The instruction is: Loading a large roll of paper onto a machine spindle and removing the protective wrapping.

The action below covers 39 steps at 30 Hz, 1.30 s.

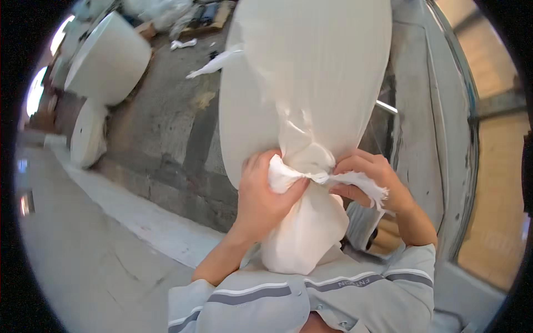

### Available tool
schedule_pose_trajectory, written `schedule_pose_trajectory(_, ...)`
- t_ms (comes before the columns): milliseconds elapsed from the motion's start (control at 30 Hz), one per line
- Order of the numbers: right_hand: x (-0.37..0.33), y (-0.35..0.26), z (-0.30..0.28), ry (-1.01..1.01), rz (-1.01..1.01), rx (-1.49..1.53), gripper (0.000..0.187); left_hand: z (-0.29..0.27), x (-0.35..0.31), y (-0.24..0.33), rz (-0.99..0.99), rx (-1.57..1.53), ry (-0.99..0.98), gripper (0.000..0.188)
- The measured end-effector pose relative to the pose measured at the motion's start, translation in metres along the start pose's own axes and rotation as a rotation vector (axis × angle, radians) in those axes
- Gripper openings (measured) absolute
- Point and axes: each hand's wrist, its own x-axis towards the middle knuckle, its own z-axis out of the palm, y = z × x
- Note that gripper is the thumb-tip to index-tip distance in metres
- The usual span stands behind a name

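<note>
A large white bundle [311,61], smooth and faintly ribbed like plastic film, stretches away from my body. Its near end narrows to a gathered neck, with a white cloth strip [319,177] wound across it. Below the strip, the loose bunched end [305,238] bulges toward my shirt. My left hand [261,194] is closed at the left of the neck, its thumb pressed near the strip and a folded white piece in its grip. On the right, my right hand [372,177] is closed around the strip, whose frayed end hangs past the fingers.
Another white cloth strip [216,62] sticks out from the bundle's left side. White rolls [108,58] stand at the left, near clear plastic wrapping [161,12] and a cardboard tray [214,15]. A pale ledge [144,219] crosses the lower left. A grey metal frame [419,111] runs along the right.
</note>
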Motion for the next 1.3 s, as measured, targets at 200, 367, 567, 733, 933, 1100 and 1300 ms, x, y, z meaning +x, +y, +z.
schedule_pose_trajectory(200, 0.032, -0.021, -0.037, -0.205, -0.156, -0.126, 0.035, 0.024, -0.01, 0.012, -0.056, 0.032, 0.193, 0.053)
schedule_pose_trajectory(367, 0.07, -0.033, -0.019, -0.2, -0.402, -0.39, 0.031, 0.039, -0.014, 0.011, -0.072, -0.13, 0.164, 0.045)
schedule_pose_trajectory(567, 0.104, -0.039, 0.001, -0.63, -0.426, -0.465, 0.034, 0.053, -0.017, -0.005, 0.1, -0.191, 0.344, 0.033)
schedule_pose_trajectory(733, 0.102, -0.049, -0.003, -0.826, -0.283, -0.668, 0.03, 0.058, -0.031, 0.002, 0.156, 0.031, 0.322, 0.036)
schedule_pose_trajectory(933, 0.101, -0.048, 0.0, -0.815, -0.51, -0.767, 0.026, 0.056, -0.034, 0.001, 0.114, 0.04, 0.293, 0.031)
schedule_pose_trajectory(1100, 0.094, -0.043, -0.008, -0.739, -0.607, -0.759, 0.025, 0.057, -0.034, -0.001, 0.145, 0.148, 0.286, 0.031)
schedule_pose_trajectory(1300, 0.093, -0.039, 0.002, -0.803, -0.528, -0.779, 0.02, 0.061, -0.038, 0.0, 0.197, 0.194, 0.263, 0.034)
